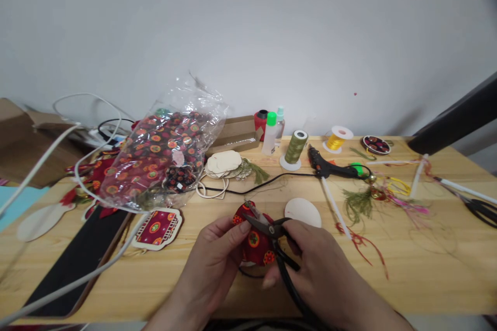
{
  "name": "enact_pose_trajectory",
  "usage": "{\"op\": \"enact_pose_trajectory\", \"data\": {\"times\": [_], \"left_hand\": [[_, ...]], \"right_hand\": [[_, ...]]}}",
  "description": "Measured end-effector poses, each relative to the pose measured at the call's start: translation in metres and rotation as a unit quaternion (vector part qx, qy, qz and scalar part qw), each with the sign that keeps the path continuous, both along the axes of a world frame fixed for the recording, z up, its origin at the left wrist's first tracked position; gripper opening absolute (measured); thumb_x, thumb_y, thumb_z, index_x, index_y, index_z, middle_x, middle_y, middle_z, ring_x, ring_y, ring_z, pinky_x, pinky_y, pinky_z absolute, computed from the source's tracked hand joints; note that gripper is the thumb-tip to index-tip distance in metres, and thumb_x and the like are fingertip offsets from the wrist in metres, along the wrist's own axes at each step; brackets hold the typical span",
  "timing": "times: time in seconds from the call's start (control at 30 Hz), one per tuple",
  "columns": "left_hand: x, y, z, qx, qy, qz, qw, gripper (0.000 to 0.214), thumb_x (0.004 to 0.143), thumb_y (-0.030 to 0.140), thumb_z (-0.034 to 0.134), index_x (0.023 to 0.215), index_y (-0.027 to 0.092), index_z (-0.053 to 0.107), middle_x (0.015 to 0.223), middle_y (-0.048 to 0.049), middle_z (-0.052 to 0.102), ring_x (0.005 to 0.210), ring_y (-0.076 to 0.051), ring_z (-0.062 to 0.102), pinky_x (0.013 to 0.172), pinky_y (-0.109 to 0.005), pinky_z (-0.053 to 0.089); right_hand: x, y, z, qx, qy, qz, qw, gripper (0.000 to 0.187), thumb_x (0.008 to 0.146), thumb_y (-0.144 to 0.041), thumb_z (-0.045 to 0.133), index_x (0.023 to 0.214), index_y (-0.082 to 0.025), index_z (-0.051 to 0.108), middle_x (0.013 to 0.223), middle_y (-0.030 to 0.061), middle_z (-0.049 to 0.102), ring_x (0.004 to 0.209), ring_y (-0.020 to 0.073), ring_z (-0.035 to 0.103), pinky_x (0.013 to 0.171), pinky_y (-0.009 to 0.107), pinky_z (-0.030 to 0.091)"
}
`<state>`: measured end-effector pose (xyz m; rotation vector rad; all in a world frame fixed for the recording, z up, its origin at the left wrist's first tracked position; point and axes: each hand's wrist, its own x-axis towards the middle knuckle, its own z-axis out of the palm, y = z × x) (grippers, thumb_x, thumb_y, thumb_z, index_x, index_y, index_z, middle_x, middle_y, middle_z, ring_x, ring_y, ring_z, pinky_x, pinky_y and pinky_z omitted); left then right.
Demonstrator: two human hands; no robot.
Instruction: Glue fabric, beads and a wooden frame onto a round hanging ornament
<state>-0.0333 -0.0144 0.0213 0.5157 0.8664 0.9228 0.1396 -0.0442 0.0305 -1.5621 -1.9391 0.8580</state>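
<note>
Near the table's front edge, my left hand (pixel 217 253) is closed on a piece of dark red patterned fabric (pixel 254 248) with orange flower motifs. My right hand (pixel 314 258) grips black-handled scissors (pixel 285 264), and their blades lie across the upper part of the fabric by my left thumb. Part of the fabric is hidden behind the fingers and blades. Just behind my right hand lies a pale round disc (pixel 303 211). Left of my left hand is a fabric-covered wooden plaque (pixel 158 228).
A clear plastic bag (pixel 166 145) of patterned fabric stands at the back left. Further right are a green thread cone (pixel 295 149), a yellow thread spool (pixel 337 139) and a black glue gun (pixel 330 165) with its cord. A white cable (pixel 112 264) crosses the left side.
</note>
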Motion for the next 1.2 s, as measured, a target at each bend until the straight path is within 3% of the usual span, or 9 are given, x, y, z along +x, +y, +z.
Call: {"op": "enact_pose_trajectory", "data": {"times": [0.37,0.57,0.9,1.2], "left_hand": [[0.002,-0.001,-0.003,0.014,0.02,0.022,0.999,0.018,0.068,0.026,0.076,0.081,0.012,0.074,0.078,-0.0089,0.074,0.064,-0.015,0.064,0.06,-0.023,0.048],[0.003,-0.002,-0.004,0.006,0.019,0.019,1.0,0.018,0.071,0.027,0.073,0.081,0.012,0.072,0.071,-0.0069,0.071,0.053,-0.012,0.059,0.047,-0.02,0.042],[0.004,-0.003,-0.001,0.01,0.024,0.023,0.999,0.018,0.069,0.027,0.075,0.078,0.011,0.072,0.067,-0.0059,0.071,0.051,-0.013,0.059,0.048,-0.022,0.045],[0.004,-0.001,0.001,-0.003,0.04,0.044,0.998,0.02,0.064,0.026,0.079,0.077,0.012,0.073,0.07,-0.0061,0.073,0.056,-0.013,0.063,0.052,-0.021,0.047]], "right_hand": [[-0.002,0.001,-0.007,0.094,-0.096,-0.02,0.991,0.023,0.072,-0.037,0.065,0.08,-0.02,0.052,0.08,0.0041,0.061,0.071,0.0206,0.056,0.06,0.03,0.037],[-0.002,-0.001,-0.011,0.152,-0.115,-0.03,0.981,0.021,0.073,-0.035,0.066,0.078,-0.019,0.052,0.078,0.0044,0.061,0.069,0.0204,0.055,0.057,0.03,0.036],[-0.002,0.0,-0.012,0.177,-0.132,-0.023,0.975,0.02,0.069,-0.029,0.068,0.077,-0.019,0.053,0.074,0.0031,0.061,0.064,0.0186,0.054,0.055,0.028,0.033],[-0.002,0.001,-0.01,0.176,-0.133,-0.019,0.975,0.021,0.072,-0.034,0.066,0.075,-0.018,0.054,0.071,0.0036,0.062,0.062,0.0177,0.055,0.053,0.027,0.031]]}}
